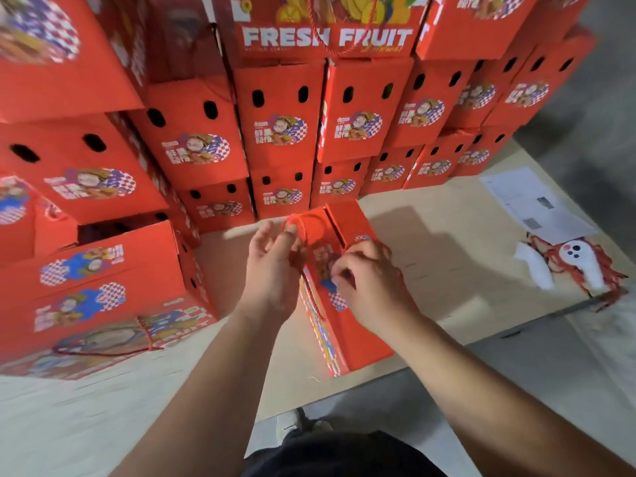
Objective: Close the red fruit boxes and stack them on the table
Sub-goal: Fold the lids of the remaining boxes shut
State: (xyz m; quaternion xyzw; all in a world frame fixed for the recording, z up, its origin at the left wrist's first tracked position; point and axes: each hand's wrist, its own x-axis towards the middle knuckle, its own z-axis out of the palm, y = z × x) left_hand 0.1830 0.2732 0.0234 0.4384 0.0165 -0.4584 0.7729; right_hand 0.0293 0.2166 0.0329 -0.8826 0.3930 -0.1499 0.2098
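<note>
A red fruit box (358, 335) stands on the pale table (447, 263) in front of me, its top flaps partly open at the far end. My left hand (272, 270) holds the box's red rope handle (303, 225) between its fingertips at the top left. My right hand (368, 280) lies on the box's top with its fingers curled, pinching at the flap near the printed picture. A second strand of red rope (315, 304) hangs down the box's left side.
A wall of stacked red fruit boxes (278, 132) fills the back and left of the table. A large closed box (103, 297) lies at my left. Papers (537, 204), loose red rope and white pieces (578, 263) sit at the right table edge.
</note>
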